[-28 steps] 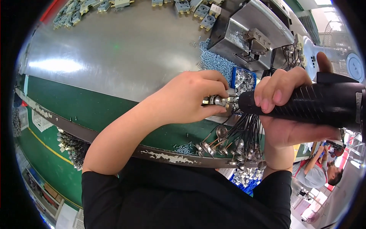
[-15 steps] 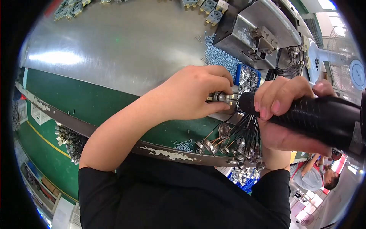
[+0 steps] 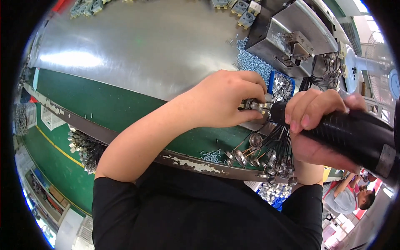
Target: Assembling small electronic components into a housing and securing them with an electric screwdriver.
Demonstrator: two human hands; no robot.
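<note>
My left hand [image 3: 233, 98] pinches a small metal part with a round, shiny body [image 3: 252, 104] between thumb and fingers. My right hand [image 3: 314, 110] is wrapped round a black power screwdriver [image 3: 354, 133], which lies nearly level and points left. Its tip is right at the held part; whether it touches a screw there is too small to tell. Below the screwdriver's nose hangs a bundle of black-wired parts with round metal caps [image 3: 239, 158]. Just beyond the held part is a blue tray [image 3: 271, 83] of small metal pieces.
A pile of small bluish screws [image 3: 252, 60] lies on the metal worktop [image 3: 146, 54], beside a bent-metal fixture [image 3: 302, 35]. Grey blocks [image 3: 246, 18] stand at the far edge. More screws [image 3: 212, 156] lie near the front edge. Another person [image 3: 348, 196] is at the right.
The whole view has shifted, so the scene sits a little farther right. Both hands keep their grip, and the screwdriver tip stays at the metal part.
</note>
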